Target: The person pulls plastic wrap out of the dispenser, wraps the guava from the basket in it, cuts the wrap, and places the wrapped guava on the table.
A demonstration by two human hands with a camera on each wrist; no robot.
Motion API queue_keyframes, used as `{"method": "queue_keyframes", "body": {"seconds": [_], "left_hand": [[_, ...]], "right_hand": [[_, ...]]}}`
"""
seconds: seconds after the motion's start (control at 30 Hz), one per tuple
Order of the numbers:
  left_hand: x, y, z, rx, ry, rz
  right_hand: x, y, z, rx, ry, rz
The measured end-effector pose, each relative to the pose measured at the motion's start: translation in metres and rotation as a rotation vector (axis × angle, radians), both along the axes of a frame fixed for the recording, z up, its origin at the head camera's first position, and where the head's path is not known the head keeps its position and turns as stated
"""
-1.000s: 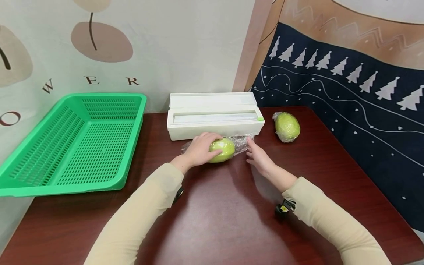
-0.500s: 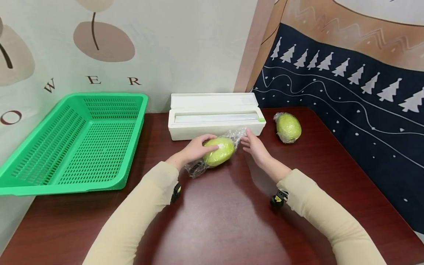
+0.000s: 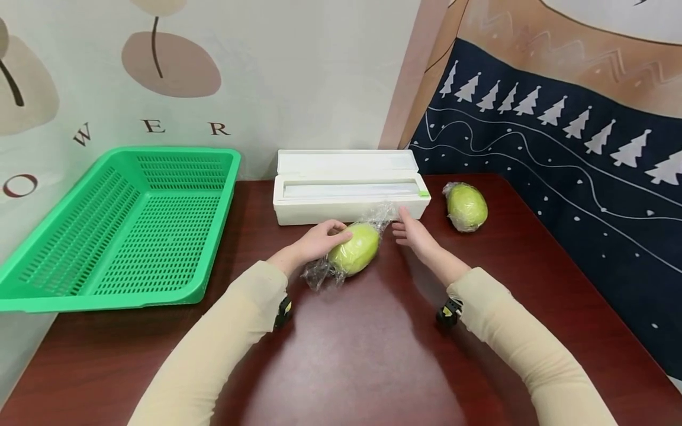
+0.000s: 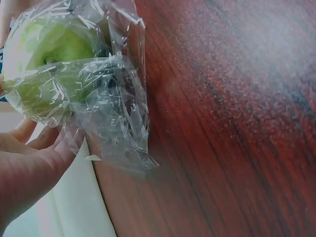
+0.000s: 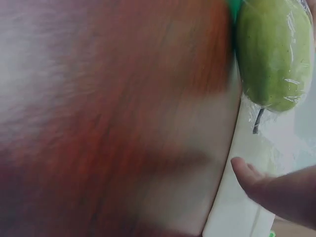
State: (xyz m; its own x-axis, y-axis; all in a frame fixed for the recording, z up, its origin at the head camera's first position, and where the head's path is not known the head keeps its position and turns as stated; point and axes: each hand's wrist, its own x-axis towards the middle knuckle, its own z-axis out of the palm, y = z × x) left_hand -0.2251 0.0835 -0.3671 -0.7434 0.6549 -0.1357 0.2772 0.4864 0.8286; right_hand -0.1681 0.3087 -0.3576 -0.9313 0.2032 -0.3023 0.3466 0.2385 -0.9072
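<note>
A green pear (image 3: 356, 248) in clear plastic wrap is held over the table in front of me. My left hand (image 3: 315, 241) grips it from the far left side, thumb on top. Loose plastic wrap (image 4: 116, 108) hangs off the pear's near end in the left wrist view. At its other end, a dark stem (image 5: 258, 121) shows through the film in the right wrist view. Close by, my right hand (image 3: 418, 239) has its fingers extended beside the gathered film (image 3: 380, 216), with the thumb raised. Its palm faces the pear.
Behind the hands stands a white plastic wrap box (image 3: 348, 210), lid raised, with a green slider at its right end. A second wrapped pear (image 3: 466, 207) lies at the back right. To the left is a green basket (image 3: 213, 260) with slotted walls. Fabric-covered walls border the table.
The left hand has lifted the pear and turned it, so its near-left end and loose wrap point toward me. The right hand has stayed by the far end of the film.
</note>
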Motion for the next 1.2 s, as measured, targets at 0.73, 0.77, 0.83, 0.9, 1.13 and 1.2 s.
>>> {"method": "queue_keyframes", "body": {"seconds": [0.73, 0.77, 0.83, 0.9, 1.13, 1.2], "left_hand": [[0.001, 0.000, -0.004, 0.029, -0.030, -0.013], [0.001, 0.000, -0.003, 0.027, -0.025, -0.019], [0.000, 0.000, -0.003, 0.023, -0.011, -0.034], [0.000, 0.000, -0.004, 0.016, 0.005, -0.050], [-0.001, -0.001, -0.005, 0.024, 0.042, -0.082], [-0.001, -0.003, -0.006, 0.033, 0.041, -0.084]], "right_hand": [[-0.014, -0.025, 0.003, 0.369, 0.355, 0.333], [-0.014, -0.024, 0.003, 0.356, 0.351, 0.311], [-0.014, -0.021, 0.001, 0.367, 0.337, 0.314], [-0.015, -0.021, 0.000, 0.384, 0.303, 0.358], [-0.016, -0.025, -0.003, 0.451, 0.307, 0.527], [-0.016, -0.025, -0.002, 0.440, 0.324, 0.559]]}}
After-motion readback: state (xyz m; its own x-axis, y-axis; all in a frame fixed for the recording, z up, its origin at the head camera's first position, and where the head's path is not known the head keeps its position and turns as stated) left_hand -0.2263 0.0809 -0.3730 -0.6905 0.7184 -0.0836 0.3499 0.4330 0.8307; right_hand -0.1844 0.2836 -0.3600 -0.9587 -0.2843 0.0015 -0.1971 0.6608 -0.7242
